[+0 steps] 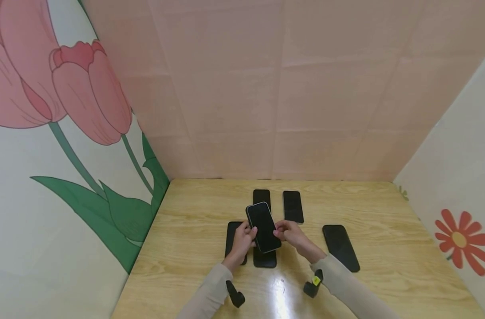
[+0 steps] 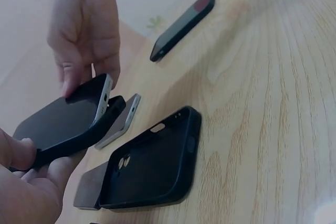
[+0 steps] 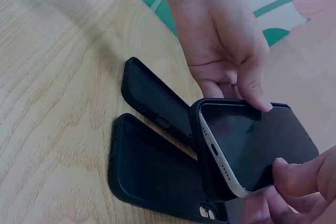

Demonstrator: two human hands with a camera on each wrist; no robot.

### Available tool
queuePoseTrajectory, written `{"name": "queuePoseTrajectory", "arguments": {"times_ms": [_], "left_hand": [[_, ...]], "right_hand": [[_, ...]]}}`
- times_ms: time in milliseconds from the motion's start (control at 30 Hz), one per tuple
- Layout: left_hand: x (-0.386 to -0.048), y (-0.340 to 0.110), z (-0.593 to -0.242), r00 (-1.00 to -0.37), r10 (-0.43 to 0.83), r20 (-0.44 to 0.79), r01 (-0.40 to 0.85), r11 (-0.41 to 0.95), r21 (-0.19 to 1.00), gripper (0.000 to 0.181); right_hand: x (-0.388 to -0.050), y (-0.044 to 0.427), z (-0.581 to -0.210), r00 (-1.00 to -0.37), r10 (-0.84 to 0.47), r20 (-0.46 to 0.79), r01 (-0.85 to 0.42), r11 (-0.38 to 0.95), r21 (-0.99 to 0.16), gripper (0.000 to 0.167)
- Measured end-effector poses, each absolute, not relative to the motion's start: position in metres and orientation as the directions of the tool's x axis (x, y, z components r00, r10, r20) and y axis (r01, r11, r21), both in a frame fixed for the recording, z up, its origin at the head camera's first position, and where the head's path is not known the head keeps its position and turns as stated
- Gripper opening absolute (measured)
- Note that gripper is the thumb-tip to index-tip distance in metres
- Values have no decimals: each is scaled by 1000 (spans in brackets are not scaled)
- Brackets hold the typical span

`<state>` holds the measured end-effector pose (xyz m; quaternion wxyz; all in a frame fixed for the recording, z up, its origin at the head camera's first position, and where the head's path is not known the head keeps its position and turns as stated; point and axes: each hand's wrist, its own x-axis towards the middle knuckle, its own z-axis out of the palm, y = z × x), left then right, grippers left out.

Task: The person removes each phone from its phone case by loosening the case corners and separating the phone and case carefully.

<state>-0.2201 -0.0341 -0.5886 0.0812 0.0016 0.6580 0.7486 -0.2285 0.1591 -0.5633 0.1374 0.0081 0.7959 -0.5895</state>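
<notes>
A smartphone (image 1: 263, 227) with a dark screen and a silvery edge is held above the table, partly seated in a black phone case (image 3: 202, 166). At its bottom end the phone's edge stands out of the case in both wrist views. My left hand (image 1: 242, 241) grips the left side, thumb over the front. On the right side, my right hand (image 1: 294, 235) pinches the edge with its thumb on the screen. Below lies an empty black phone case (image 2: 157, 166) with camera holes. A second empty case (image 3: 157, 103) lies beside it, under my left hand.
Two bare phones lie further back, one phone (image 1: 261, 195) behind the held one and another phone (image 1: 293, 207) to its right. A dark cased phone (image 1: 341, 248) lies at the right. Walls border the wooden table (image 1: 194, 208).
</notes>
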Motion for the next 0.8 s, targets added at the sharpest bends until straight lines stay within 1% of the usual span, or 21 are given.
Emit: {"name": "queuePoseTrajectory", "arguments": {"times_ms": [167, 333, 433, 567, 800], "left_hand": [[-222, -35, -589, -988, 131, -86, -99, -91, 991, 25], [-214, -35, -575, -989, 132, -74, -82, -60, 995, 24], [-211, -36, -566, -987, 140, -85, -93, -56, 994, 22], [-214, -37, -576, -984, 149, -102, -113, -70, 991, 23], [-218, -38, -589, -982, 156, -110, -121, -60, 991, 27]], "right_hand": [[-227, 161, -566, -962, -194, -195, 145, 242, -959, 16], [-227, 163, -568, -946, -231, -229, 182, 208, -961, 15], [-228, 164, -568, -936, -251, -247, 203, 189, -961, 14], [-229, 165, -571, -930, -276, -245, 205, 163, -965, 15], [-228, 163, -572, -936, -257, -240, 210, 138, -968, 15]]}}
